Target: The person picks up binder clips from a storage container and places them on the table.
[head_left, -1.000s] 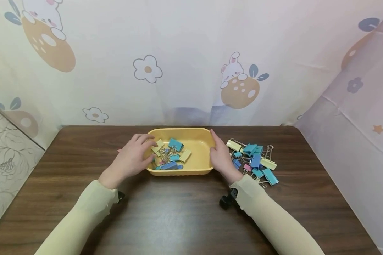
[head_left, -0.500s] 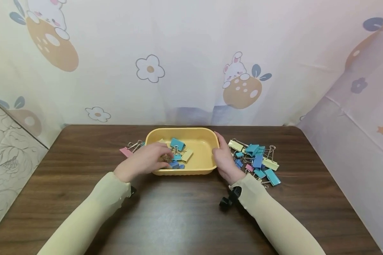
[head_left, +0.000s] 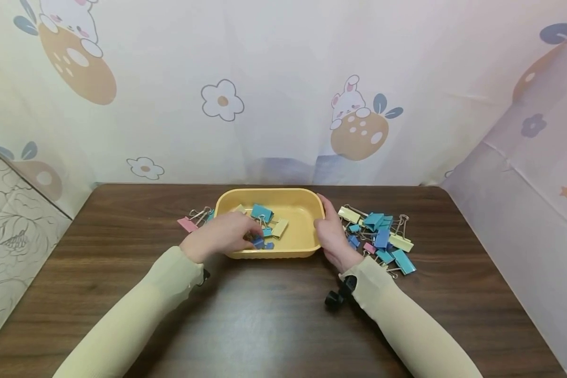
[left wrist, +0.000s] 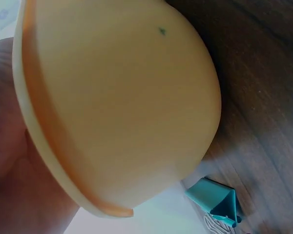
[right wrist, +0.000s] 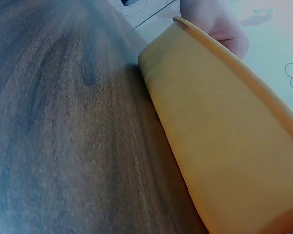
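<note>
A yellow tray (head_left: 309,193) stands on the dark wooden table, with binder clips in its left half. My left hand (head_left: 222,232) reaches over its left end, fingers bent down among the clips; a blue binder clip (head_left: 258,242) shows at its fingertips. The palm hides what lies beneath, so I cannot tell whether it pinches a clip. In the left wrist view that hand (left wrist: 19,151) is behind the tray's rim (left wrist: 49,161). My right hand (head_left: 333,233) grips the tray's right end, thumb at the rim. A teal clip (head_left: 262,212) and a yellow clip (head_left: 280,228) lie uncovered in the tray.
A heap of mixed binder clips (head_left: 381,239) lies right of the tray, beside my right hand. A pink clip (head_left: 187,224) and a teal clip (left wrist: 212,197) are on the table left of the tray. A patterned curtain (head_left: 274,105) hangs behind the table.
My left hand has come down from the tray's left rim and moved right, in among the clips. The pink clip at left has come into sight. My right hand keeps its grip.
</note>
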A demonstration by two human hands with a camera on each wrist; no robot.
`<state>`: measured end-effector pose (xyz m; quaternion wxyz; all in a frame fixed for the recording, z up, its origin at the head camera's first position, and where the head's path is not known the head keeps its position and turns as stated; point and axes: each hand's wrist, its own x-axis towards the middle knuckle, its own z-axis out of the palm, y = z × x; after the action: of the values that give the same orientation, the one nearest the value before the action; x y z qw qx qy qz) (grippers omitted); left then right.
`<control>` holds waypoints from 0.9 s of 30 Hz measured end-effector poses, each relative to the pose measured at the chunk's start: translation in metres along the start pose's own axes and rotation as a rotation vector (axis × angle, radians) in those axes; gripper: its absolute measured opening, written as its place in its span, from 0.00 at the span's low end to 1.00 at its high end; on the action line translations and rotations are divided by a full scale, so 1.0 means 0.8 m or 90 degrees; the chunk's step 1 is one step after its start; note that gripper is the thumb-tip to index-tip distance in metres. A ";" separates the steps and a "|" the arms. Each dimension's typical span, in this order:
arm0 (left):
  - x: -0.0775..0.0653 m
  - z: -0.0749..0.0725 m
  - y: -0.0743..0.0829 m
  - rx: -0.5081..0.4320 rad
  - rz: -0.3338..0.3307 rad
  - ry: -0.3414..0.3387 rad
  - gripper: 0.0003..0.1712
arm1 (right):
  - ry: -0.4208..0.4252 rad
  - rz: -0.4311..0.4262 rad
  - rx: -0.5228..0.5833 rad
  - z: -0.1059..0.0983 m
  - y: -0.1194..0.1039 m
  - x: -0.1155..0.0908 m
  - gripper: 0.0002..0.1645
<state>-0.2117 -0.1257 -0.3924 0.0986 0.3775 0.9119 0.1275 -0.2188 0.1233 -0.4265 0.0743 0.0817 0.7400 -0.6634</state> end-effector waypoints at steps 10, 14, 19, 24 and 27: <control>-0.005 -0.002 -0.007 -0.068 0.040 0.053 0.07 | -0.002 -0.025 -0.015 0.001 0.001 0.000 0.46; -0.009 -0.006 -0.010 -0.148 0.003 0.104 0.11 | 0.002 -0.041 -0.017 0.004 0.001 -0.001 0.47; -0.016 -0.014 -0.015 -0.270 -0.058 0.143 0.13 | 0.004 -0.034 -0.018 0.005 0.000 -0.001 0.47; -0.025 -0.018 -0.022 -0.438 -0.081 0.146 0.16 | 0.003 -0.030 -0.024 0.004 0.001 0.000 0.48; -0.030 -0.022 -0.025 -0.519 -0.092 0.153 0.18 | -0.004 -0.041 -0.026 0.004 0.001 0.000 0.49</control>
<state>-0.2128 -0.1592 -0.3799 0.1414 0.2251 0.8160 0.5132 -0.2187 0.1202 -0.4278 0.0565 0.0543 0.7554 -0.6505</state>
